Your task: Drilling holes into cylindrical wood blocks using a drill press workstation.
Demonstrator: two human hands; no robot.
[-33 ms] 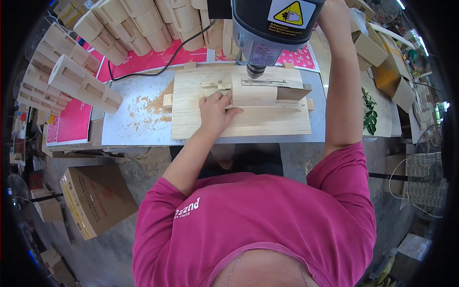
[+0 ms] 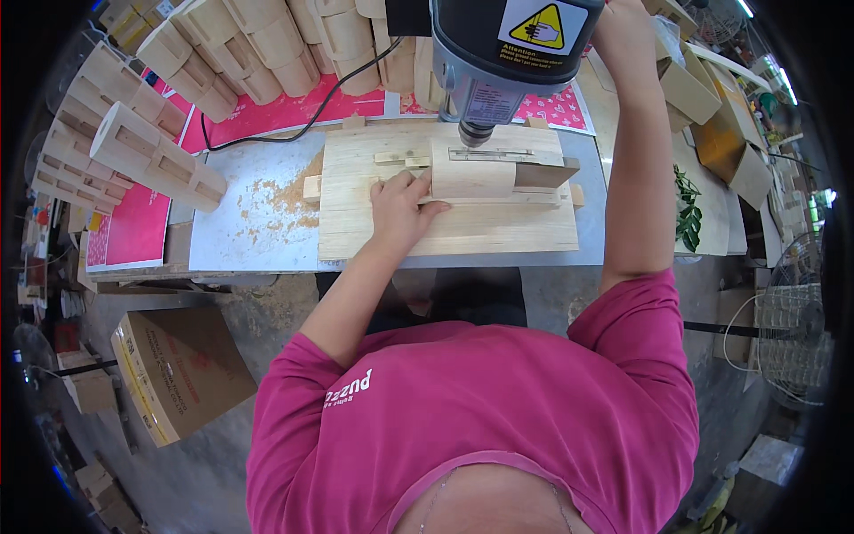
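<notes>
Under the drill press [image 2: 507, 67], a pale rounded wooden piece [image 2: 467, 178] lies sideways on a flat wooden board jig [image 2: 374, 233]. A narrow slotted metal strip [image 2: 489, 154] lies along the top of the piece, with the drill chuck [image 2: 476, 133] just above it. My left hand [image 2: 398, 209] grips the left end of the piece, fingers bent at its end and thumb along its front lower edge. My right hand [image 2: 623, 31] is raised beside the drill head's right side; its fingers are hidden or cut off at the top edge.
Several slotted wooden cylinders [image 2: 160, 158] stand at the left and back. Sawdust [image 2: 283, 206] lies left of the jig. A black cable [image 2: 302, 125] crosses the back. Open cardboard boxes [image 2: 725, 133] and green leaves [image 2: 687, 209] are at right; a closed carton [image 2: 191, 374] sits lower left.
</notes>
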